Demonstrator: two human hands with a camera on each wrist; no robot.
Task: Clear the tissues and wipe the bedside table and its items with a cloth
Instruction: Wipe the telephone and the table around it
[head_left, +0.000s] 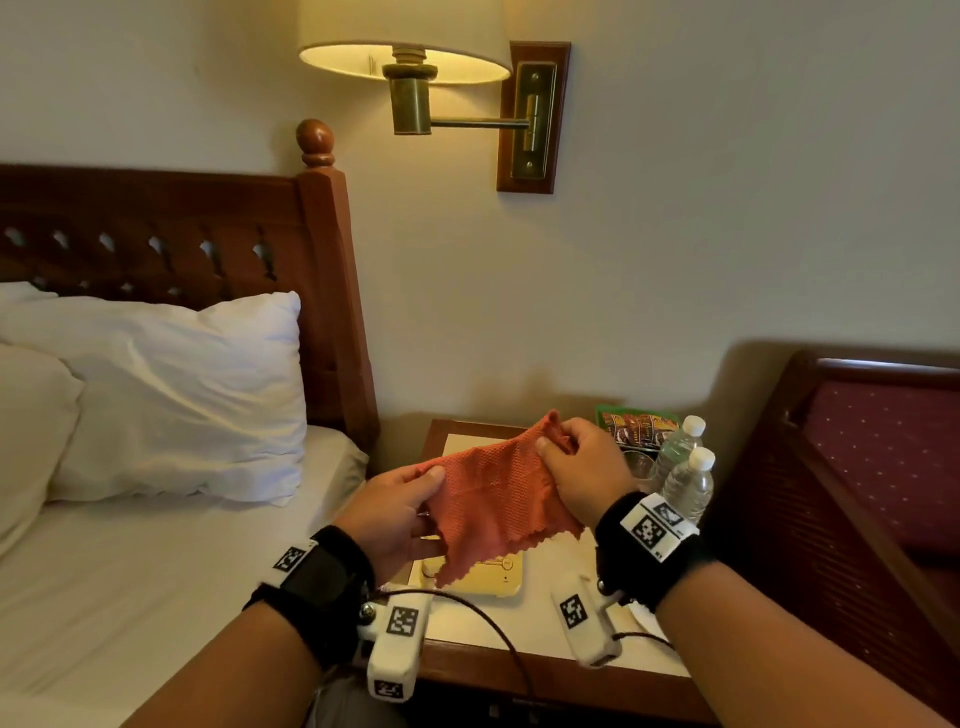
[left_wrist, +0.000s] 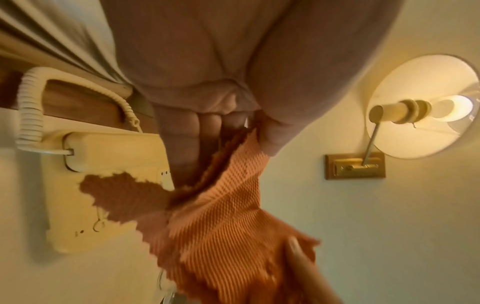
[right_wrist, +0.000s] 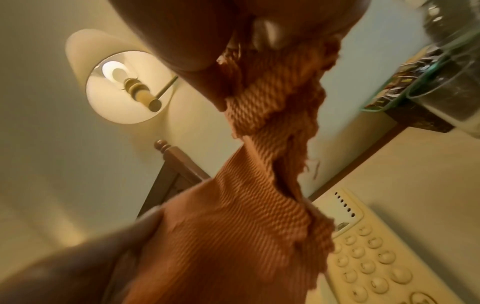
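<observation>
An orange waffle-weave cloth (head_left: 493, 499) is stretched between both hands above the bedside table (head_left: 519, 631). My left hand (head_left: 410, 506) pinches its left edge between thumb and fingers. My right hand (head_left: 566, 457) grips its upper right corner. The cloth (left_wrist: 215, 216) runs from my left fingers (left_wrist: 182, 144) down to the other hand in the left wrist view. The cloth (right_wrist: 259, 185) hangs twisted below my right hand in the right wrist view. A cream telephone (head_left: 488, 577) lies on the table under the cloth. No tissues show.
Two water bottles (head_left: 688, 483), a glass (head_left: 641, 467) and a green packet (head_left: 636, 428) stand at the table's back right. The bed with white pillows (head_left: 171, 400) lies left, a lit wall lamp (head_left: 410, 57) hangs above, a red chair (head_left: 857, 467) stands right. The phone's coiled cord (left_wrist: 31, 107) trails off.
</observation>
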